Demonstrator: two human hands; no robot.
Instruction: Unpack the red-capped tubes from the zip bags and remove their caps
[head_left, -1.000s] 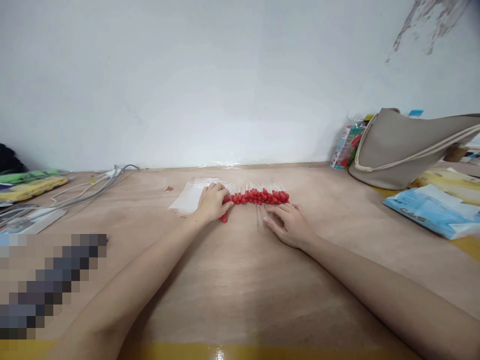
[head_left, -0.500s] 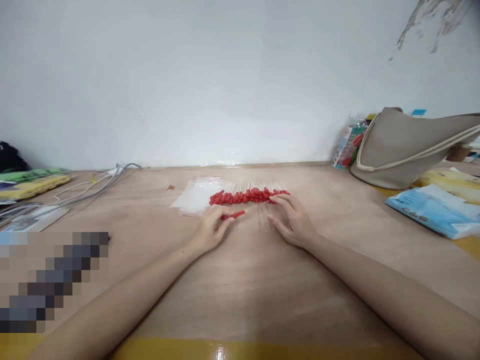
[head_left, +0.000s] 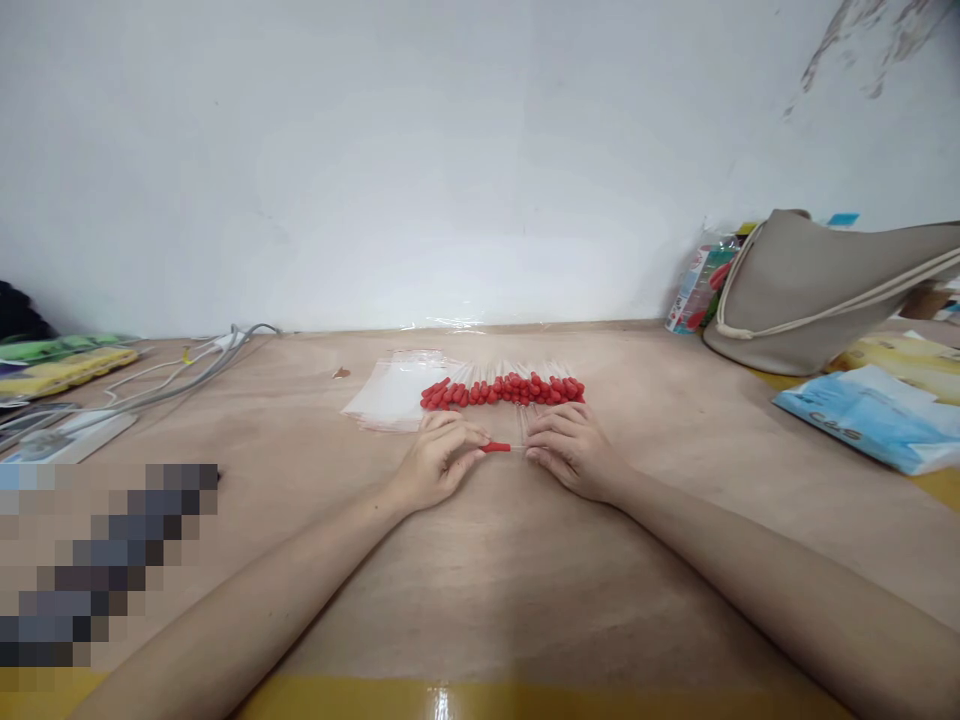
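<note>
Pinching a slim red piece (head_left: 496, 447) between thumb and forefinger, the person's left hand (head_left: 442, 460) holds it level just above or on the surface (head_left: 450, 600), near the middle; which of the two cannot be told. The red end points toward the right hand (head_left: 574, 450), and a thin, pale shaft (head_left: 518, 449) bridges the small gap between the hands. The right fingers are curled, with thumb and forefinger nearly together at the shaft's far end; whether they grip it or only meet it cannot be made out. Some thin rods (head_left: 523, 420) lie just beside those fingertips.

Behind the hands, a row of red-ended sticks (head_left: 517, 388) lies with the pale ends toward the wall (head_left: 480, 170). To its left, a fanned stack of whitish sheets or bags (head_left: 394, 390) lies flat, next to the row.

The red piece looks very light, its thicker red part perhaps smooth and slightly yielding, so a gentle pinch there should suffice. The shaft seems stiff but fine, likely easy to bend or let roll; it is best steadied close to the red part.
</note>
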